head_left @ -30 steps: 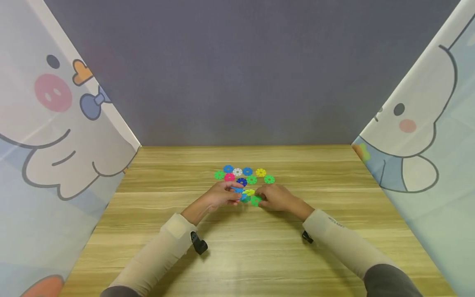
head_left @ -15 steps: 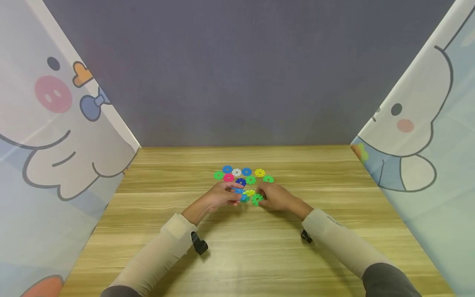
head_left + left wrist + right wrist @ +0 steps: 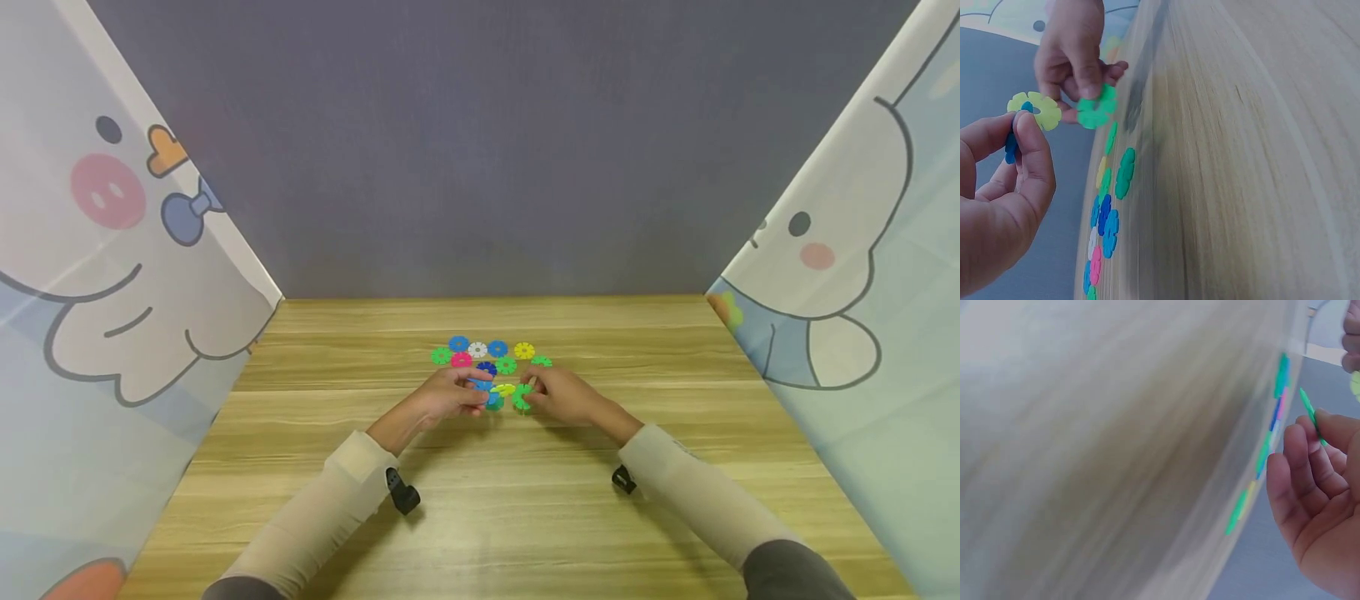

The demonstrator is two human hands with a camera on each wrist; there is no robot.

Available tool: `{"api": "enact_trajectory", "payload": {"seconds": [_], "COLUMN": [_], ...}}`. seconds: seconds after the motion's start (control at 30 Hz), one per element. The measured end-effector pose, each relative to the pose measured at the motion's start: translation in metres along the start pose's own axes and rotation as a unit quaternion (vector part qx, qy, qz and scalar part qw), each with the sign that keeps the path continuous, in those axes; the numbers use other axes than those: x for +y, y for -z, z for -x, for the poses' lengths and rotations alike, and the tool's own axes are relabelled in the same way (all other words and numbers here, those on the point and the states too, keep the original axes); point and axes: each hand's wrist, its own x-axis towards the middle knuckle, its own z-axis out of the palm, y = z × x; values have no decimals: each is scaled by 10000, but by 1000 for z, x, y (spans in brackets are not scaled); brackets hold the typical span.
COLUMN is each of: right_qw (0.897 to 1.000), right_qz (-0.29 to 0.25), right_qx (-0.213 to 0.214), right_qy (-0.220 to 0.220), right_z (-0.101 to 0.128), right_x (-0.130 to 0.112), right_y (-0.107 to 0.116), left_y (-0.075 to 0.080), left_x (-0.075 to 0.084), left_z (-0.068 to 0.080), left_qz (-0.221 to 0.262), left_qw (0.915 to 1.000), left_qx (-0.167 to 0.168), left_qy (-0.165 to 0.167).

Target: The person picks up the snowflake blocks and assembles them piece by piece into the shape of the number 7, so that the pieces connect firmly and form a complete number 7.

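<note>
A green snowflake disc [image 3: 1097, 107] is pinched edge-on between the thumb and fingers of the right hand [image 3: 566, 397], held just above the wooden table [image 3: 480, 500] near its middle; in the right wrist view only its thin green rim [image 3: 1309, 411] shows past the curled fingertips. Just to its left, almost touching it, is a small joined piece made of a yellow disc [image 3: 1036, 110] slotted onto a blue disc [image 3: 1011, 145], and the left hand [image 3: 448, 397] grasps this piece with thumb and forefinger closed on the blue part. The two hands face each other closely over the table, the green disc's edge turned toward the yellow one; whether the two pieces actually touch cannot be told. Directly below the hands a teal disc [image 3: 493, 402] lies flat on the table. Beyond the hands, on the far side, loose discs are spread in a short band: green [image 3: 441, 357], blue [image 3: 458, 343], white [image 3: 477, 350], another blue [image 3: 497, 348], yellow [image 3: 524, 351], pink [image 3: 461, 360], dark blue [image 3: 487, 367] and two more green ones [image 3: 506, 365] [image 3: 542, 362]. Both forearms wear beige sleeves [image 3: 330, 508]. Cartoon-printed curtains [image 3: 97, 250] hang at the left and right, with a grey wall [image 3: 487, 142] at the far end.
</note>
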Motion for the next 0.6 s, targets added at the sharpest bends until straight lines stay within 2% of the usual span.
{"api": "enact_trajectory", "payload": {"seconds": [0.17,0.3,0.47,0.6], "right_qw": [9978,9922,9766,9659], "right_qz": [-661,-1242,-2138,-2547], "right_qx": [81,55,-14,9], "right_qy": [64,22,-222,-457], "right_z": [1,3,5,7], "right_x": [0,-1,-5,-6], "right_y": [8,10,11,11], "left_y": [1,1,0,0], "left_x": [1,2,4,4], "left_z": [2,4,5,4], "left_qz": [21,117,192,259], "left_qw": [10000,9999,9997,9993], "left_qx": [37,84,164,234], "left_qy": [-17,-10,-67,-93]}}
